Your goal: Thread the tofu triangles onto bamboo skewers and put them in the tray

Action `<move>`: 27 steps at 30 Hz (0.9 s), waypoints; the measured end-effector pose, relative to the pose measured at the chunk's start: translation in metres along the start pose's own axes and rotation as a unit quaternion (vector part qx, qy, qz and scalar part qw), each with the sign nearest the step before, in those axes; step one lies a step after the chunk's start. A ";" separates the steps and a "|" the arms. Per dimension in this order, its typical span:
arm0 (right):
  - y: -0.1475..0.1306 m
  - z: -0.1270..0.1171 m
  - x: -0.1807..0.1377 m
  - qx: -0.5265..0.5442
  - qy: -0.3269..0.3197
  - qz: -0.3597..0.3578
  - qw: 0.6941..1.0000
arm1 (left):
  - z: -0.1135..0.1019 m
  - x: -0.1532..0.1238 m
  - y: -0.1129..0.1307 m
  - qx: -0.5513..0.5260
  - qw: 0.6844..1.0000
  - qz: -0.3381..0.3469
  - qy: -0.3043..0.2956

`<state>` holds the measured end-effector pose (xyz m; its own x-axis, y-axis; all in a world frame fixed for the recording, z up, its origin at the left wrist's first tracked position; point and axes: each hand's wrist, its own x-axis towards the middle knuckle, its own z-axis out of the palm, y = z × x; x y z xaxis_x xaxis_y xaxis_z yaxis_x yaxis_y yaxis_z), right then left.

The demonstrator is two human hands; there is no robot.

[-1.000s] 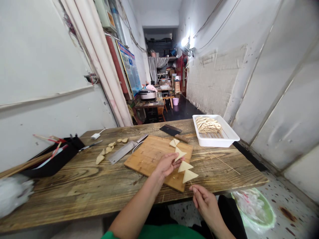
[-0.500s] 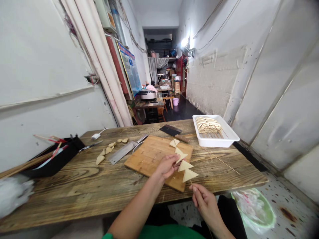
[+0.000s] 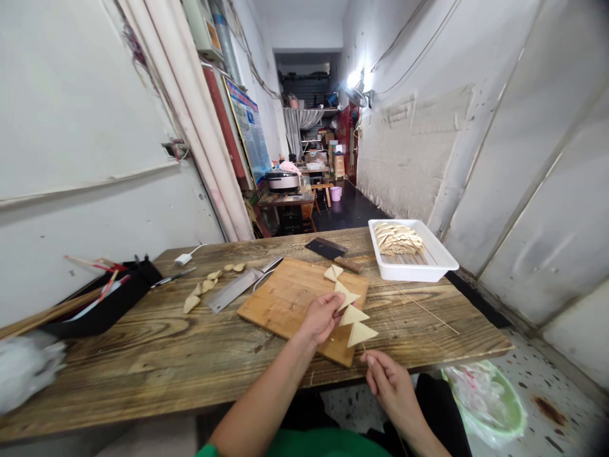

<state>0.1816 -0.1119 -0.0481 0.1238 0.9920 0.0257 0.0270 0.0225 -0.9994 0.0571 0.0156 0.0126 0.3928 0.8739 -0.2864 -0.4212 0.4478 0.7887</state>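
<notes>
My left hand pinches a pale triangular slice above the right part of a wooden cutting board. Two more triangular slices, a middle one and a lower one, line up below it on a thin skewer. The skewer's near end is closed in the fingers of my right hand, just off the table's front edge. Small pale triangles lie on the board beyond my left fingers; whether they touch the skewer I cannot tell.
A cleaver lies left of the board, a dark-bladed one behind it. Several pale pieces sit farther left. A white tub holds filled skewers; a bare stick lies nearby. A black box stands left.
Both hands keep their grips with barely any movement. The slices and skewer stay almost in the same place.
</notes>
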 end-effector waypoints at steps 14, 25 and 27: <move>-0.001 -0.001 0.001 0.029 -0.019 0.017 0.999 | -0.001 0.001 0.000 -0.008 1.000 -0.016 0.011; 0.000 0.004 0.016 0.084 0.001 0.011 0.996 | 0.001 -0.014 -0.017 -0.029 0.996 -0.053 -0.064; -0.001 0.005 0.019 0.096 -0.008 0.002 0.995 | 0.006 -0.015 -0.024 -0.023 0.998 -0.048 -0.042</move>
<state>0.1785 -0.0924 -0.0472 0.1078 0.9939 0.0223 -0.1636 0.0399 -0.9857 0.0660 -0.0099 0.0009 0.4991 0.8090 -0.3106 -0.4149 0.5377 0.7339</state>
